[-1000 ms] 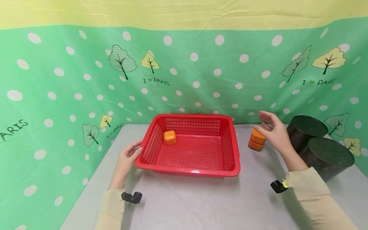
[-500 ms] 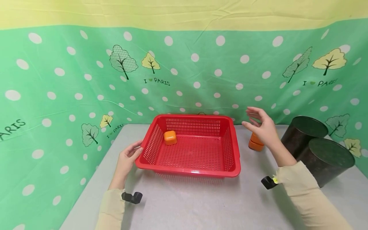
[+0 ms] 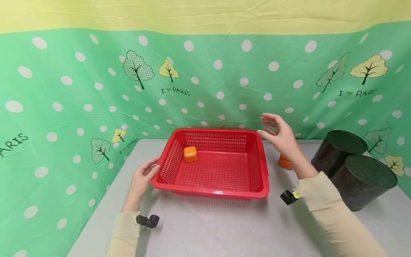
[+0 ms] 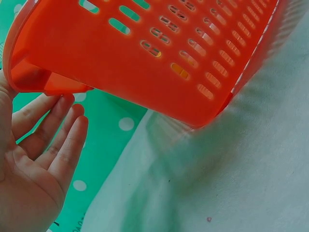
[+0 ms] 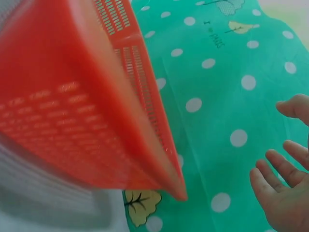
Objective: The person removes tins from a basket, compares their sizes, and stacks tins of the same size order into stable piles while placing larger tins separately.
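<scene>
A red plastic basket point(image 3: 212, 192) with slotted walls stands mid-table in the head view. My left hand point(image 3: 141, 182) holds the basket's left rim, the thumb over the edge; in the left wrist view its fingers point(image 4: 67, 145) reach under the rim. My right hand point(image 3: 280, 137) holds nothing and is raised at the basket's back right corner, fingers loosely bent and apart; in the right wrist view the hand point(image 5: 285, 188) is beyond the wall. A rounded orange block point(image 3: 191, 154) sits in the basket's back left. Orange pieces point(image 3: 284, 162) on the table are partly hidden by my right forearm.
Two dark cylindrical containers point(image 3: 363, 182) stand close together at the right, near my right sleeve point(image 3: 327, 203). A green polka-dot cloth point(image 3: 205, 82) hangs behind the grey table point(image 3: 205, 228) and along its left side.
My right hand has moved left and up, from over the orange pieces to the basket's back right corner. It carries nothing. The left hand and basket stay in place.
</scene>
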Tool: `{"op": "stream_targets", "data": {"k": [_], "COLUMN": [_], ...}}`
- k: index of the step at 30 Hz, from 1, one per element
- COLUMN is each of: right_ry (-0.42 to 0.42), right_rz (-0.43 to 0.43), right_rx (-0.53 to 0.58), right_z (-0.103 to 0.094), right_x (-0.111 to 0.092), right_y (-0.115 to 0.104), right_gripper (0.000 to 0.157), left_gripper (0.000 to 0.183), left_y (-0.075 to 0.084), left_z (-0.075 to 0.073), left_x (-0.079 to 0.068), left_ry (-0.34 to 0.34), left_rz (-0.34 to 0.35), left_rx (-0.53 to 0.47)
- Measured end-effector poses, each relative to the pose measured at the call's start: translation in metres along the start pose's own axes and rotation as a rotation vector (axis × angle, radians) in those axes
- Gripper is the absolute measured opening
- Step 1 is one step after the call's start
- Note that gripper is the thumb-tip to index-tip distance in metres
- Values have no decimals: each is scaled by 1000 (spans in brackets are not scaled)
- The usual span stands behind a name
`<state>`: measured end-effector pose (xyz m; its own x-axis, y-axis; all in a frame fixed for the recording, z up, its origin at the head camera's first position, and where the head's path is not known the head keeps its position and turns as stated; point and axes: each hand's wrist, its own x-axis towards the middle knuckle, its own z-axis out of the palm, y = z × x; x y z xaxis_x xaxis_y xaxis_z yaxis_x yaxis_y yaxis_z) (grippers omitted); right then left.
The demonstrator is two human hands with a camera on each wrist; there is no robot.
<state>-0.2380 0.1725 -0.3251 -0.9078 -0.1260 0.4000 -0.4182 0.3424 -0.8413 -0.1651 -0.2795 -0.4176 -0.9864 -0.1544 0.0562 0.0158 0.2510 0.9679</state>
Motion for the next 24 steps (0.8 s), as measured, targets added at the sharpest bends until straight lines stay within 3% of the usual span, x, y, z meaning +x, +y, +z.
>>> {"op": "stream_targets", "data": {"k": [12,24], "right_ry": [-48,-100], "right_rz": [-21,-69], "right_rx": [110,198], "right_z": [28,66], "right_x": [23,51], "right_y": [-16,-17], "right_gripper": [59,55], "left_gripper": [49,47], "left_y": [-1,-5], "left_z": [0,0], "left_x": [0,3], "left_ry": [9,0], "left_rz": [0,26], "left_rx": [1,6]}}
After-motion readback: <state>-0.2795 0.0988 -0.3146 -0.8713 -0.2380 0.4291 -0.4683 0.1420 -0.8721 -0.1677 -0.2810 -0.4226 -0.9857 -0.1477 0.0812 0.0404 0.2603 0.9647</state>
